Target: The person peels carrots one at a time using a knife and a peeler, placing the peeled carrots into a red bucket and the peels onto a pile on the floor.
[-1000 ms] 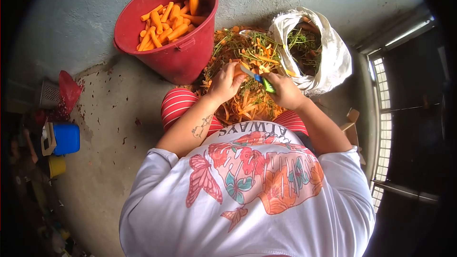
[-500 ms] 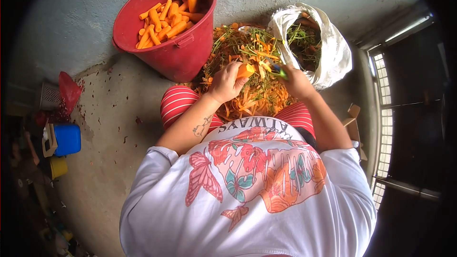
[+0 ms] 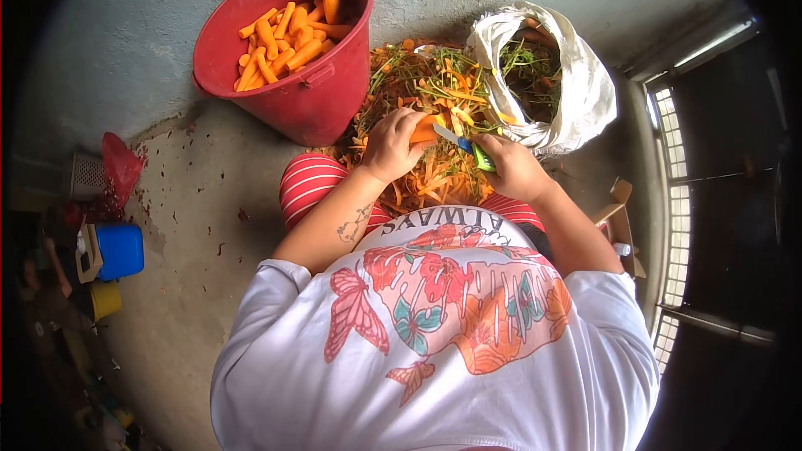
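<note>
My left hand (image 3: 393, 145) is closed around a carrot (image 3: 426, 129), whose orange end shows past the fingers. My right hand (image 3: 511, 167) grips a knife (image 3: 480, 156) by its green and blue handle. The knife's pale blade (image 3: 445, 133) points left and lies right by the carrot; whether it touches cannot be made out. Beneath both hands spreads a heap of orange peelings and green stalks (image 3: 434, 184).
A red bucket (image 3: 334, 100) full of peeled carrots (image 3: 284, 43) stands at the back left. Back right, a white sack (image 3: 585, 108) holds carrots with green tops. A blue container (image 3: 119, 250) and a red scoop-like item (image 3: 122, 163) are on the far left. Behind is a wall.
My right hand has moved slightly down and left, bringing the knife blade, blurred before, clearly into view by the carrot. The left hand stays nearly in place, still holding the carrot.
</note>
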The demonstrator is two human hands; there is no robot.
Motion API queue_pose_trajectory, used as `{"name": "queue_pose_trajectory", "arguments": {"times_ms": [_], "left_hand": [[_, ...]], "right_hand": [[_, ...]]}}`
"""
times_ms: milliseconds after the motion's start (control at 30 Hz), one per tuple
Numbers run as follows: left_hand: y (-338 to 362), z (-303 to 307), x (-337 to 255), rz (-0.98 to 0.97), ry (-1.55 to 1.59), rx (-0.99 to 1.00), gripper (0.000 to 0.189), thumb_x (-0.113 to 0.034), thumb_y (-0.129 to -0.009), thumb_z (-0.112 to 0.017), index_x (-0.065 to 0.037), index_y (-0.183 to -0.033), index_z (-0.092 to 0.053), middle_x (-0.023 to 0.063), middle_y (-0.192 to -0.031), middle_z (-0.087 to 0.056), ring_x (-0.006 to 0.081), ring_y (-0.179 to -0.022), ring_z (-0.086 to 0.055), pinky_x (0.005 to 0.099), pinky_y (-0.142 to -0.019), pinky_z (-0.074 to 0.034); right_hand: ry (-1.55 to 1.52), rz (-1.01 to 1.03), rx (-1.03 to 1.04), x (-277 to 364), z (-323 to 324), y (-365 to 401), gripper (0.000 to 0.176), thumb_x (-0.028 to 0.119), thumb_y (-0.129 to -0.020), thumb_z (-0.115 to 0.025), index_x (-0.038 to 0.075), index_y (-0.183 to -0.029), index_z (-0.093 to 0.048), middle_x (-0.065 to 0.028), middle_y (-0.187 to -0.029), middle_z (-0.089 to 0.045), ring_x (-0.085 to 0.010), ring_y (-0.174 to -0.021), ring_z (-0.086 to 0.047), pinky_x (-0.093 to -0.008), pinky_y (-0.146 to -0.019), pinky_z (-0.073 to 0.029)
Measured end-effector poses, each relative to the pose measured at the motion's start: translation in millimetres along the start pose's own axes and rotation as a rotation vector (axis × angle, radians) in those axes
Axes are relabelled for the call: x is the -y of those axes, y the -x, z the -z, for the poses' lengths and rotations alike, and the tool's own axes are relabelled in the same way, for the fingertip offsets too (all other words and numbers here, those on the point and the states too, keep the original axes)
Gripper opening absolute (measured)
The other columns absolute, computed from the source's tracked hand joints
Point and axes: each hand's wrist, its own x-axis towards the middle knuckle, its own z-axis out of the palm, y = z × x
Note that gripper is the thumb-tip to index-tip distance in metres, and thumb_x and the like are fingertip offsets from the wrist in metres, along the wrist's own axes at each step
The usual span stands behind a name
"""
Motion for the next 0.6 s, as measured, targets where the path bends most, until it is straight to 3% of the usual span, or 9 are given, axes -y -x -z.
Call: {"name": "queue_pose_trajectory", "arguments": {"times_ms": [100, 200, 233, 300, 367, 433, 467, 533, 600], "left_hand": [[-3.2, 5.8, -7.4, -0.040, -0.006, -0.037, 0.049, -0.020, -0.070, -0.076, -0.004, -0.108, -0.051, 0.0129, -0.095, -0.057, 0.0324, -0.085, -0.057, 0.0405, -0.075, -0.047], [-12.4, 17.3, -13.8, -0.147, -0.105, -0.136, 0.050, -0.018, -0.070, -0.076, -0.007, -0.111, -0.050, 0.0103, -0.097, -0.057, 0.0290, -0.085, -0.058, 0.0403, -0.074, -0.046], [-19.6, 23.6, -13.9, -0.215, -0.164, -0.195, 0.050, -0.015, -0.070, -0.075, -0.009, -0.112, -0.050, 0.0092, -0.097, -0.057, 0.0276, -0.086, -0.058, 0.0404, -0.074, -0.046], [-40.4, 46.5, -0.5, -0.415, -0.264, -0.286, 0.054, -0.003, -0.071, -0.069, -0.014, -0.119, -0.047, 0.0061, -0.100, -0.056, 0.0236, -0.090, -0.057, 0.0409, -0.075, -0.044], [-69.5, 79.5, 22.0, -0.483, -0.299, -0.369, 0.064, 0.005, -0.071, -0.062, -0.015, -0.128, -0.043, 0.0118, -0.110, -0.056, 0.0272, -0.098, -0.056, 0.0388, -0.080, -0.046], [-86.2, 98.9, 56.7, -0.347, -0.443, -0.509, 0.052, 0.005, -0.079, -0.056, -0.010, -0.128, -0.046, 0.0199, -0.123, -0.050, 0.0355, -0.109, -0.052, 0.0434, -0.092, -0.043], [-95.9, 109.6, 59.5, -0.146, -0.527, -0.499, 0.043, -0.003, -0.085, -0.053, -0.010, -0.128, -0.048, 0.0207, -0.130, -0.046, 0.0381, -0.115, -0.048, 0.0446, -0.097, -0.038], [-99.4, 115.5, 83.9, 0.356, -0.823, -0.261, 0.043, -0.027, -0.094, -0.042, -0.014, -0.135, -0.045, 0.0181, -0.146, -0.027, 0.0376, -0.134, -0.026, 0.0537, -0.105, -0.023], [-92.7, 97.8, 108.2, 0.687, -1.087, 0.049, 0.049, -0.039, -0.095, -0.036, -0.019, -0.139, -0.040, 0.0170, -0.151, -0.016, 0.0348, -0.140, -0.015, 0.0574, -0.107, -0.018]], "right_hand": [[-0.058, -0.250, -0.089, -15.7, -2.9, -0.8, 0.035, 0.006, -0.076, -0.058, 0.001, -0.109, -0.050, -0.0233, -0.078, -0.061, -0.0422, -0.076, -0.060, -0.0474, -0.067, -0.047], [-0.081, -0.489, 0.046, -57.8, -10.9, 1.4, 0.028, 0.015, -0.081, -0.058, 0.001, -0.105, -0.052, -0.0239, -0.077, -0.061, -0.0419, -0.078, -0.060, -0.0473, -0.068, -0.046], [-0.066, -0.607, 0.169, -64.8, -8.0, 3.3, 0.030, 0.020, -0.083, -0.058, 0.000, -0.105, -0.056, -0.0239, -0.080, -0.062, -0.0397, -0.080, -0.061, -0.0460, -0.070, -0.047], [0.009, -0.610, 0.360, -73.8, -0.9, 12.5, 0.030, 0.020, -0.082, -0.058, -0.001, -0.103, -0.058, -0.0240, -0.083, -0.063, -0.0379, -0.082, -0.062, -0.0450, -0.072, -0.047], [0.115, -0.654, 0.569, -105.0, -0.8, 21.7, 0.033, 0.019, -0.076, -0.061, -0.002, -0.103, -0.062, -0.0238, -0.086, -0.065, -0.0361, -0.083, -0.063, -0.0431, -0.075, -0.049], [0.141, -0.758, 0.542, -136.3, 12.1, 26.4, 0.033, 0.017, -0.073, -0.061, -0.003, -0.098, -0.063, -0.0237, -0.085, -0.065, -0.0359, -0.080, -0.064, -0.0432, -0.073, -0.050], [0.154, -0.809, 0.528, -153.6, 19.6, 29.1, 0.032, 0.016, -0.072, -0.061, -0.004, -0.096, -0.063, -0.0237, -0.085, -0.065, -0.0359, -0.079, -0.064, -0.0432, -0.072, -0.050], [0.233, -0.722, 0.053, -214.6, 14.9, 42.6, 0.034, 0.013, -0.068, -0.062, -0.006, -0.096, -0.061, -0.0233, -0.077, -0.065, -0.0338, -0.071, -0.065, -0.0417, -0.065, -0.051], [-0.006, -1.046, -0.282, -239.3, 26.0, 25.4, 0.032, 0.010, -0.067, -0.060, -0.007, -0.094, -0.058, -0.0217, -0.072, -0.064, -0.0320, -0.064, -0.065, -0.0392, -0.060, -0.051]]}}
